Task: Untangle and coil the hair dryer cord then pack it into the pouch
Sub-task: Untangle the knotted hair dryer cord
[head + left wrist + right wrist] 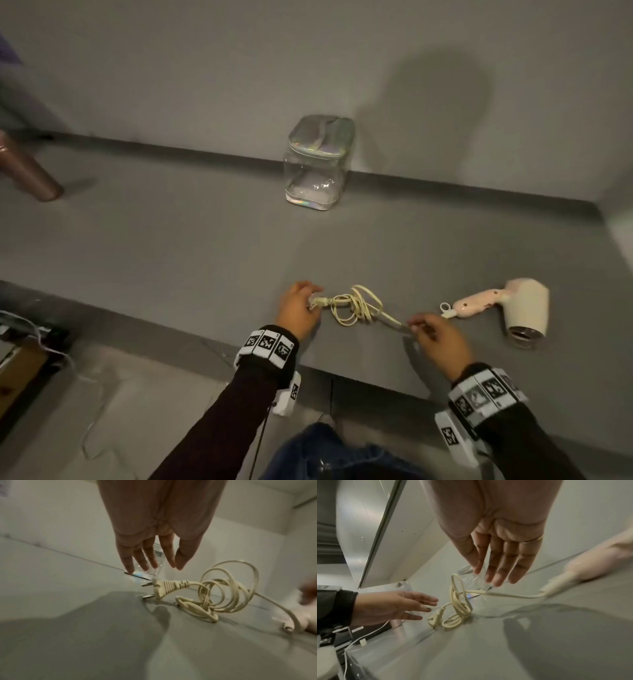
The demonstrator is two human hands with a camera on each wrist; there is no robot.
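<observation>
Nearest us, on the grey bench (205, 246), our left hand (297, 310) hovers just left of the plug (164, 588), fingers straight and loose, grasping nothing. Our right hand (440, 337) hangs over the straight run of cord between the tangle and the dryer; its fingers are extended and relaxed, and we cannot tell whether they touch the cord. The cream cord (356, 305) lies in a knotted bundle between both hands. To the right, the pink hair dryer (507, 308) lies on its side. Far back, against the wall, the clear pouch (317, 164) stands upright, zipped.
</observation>
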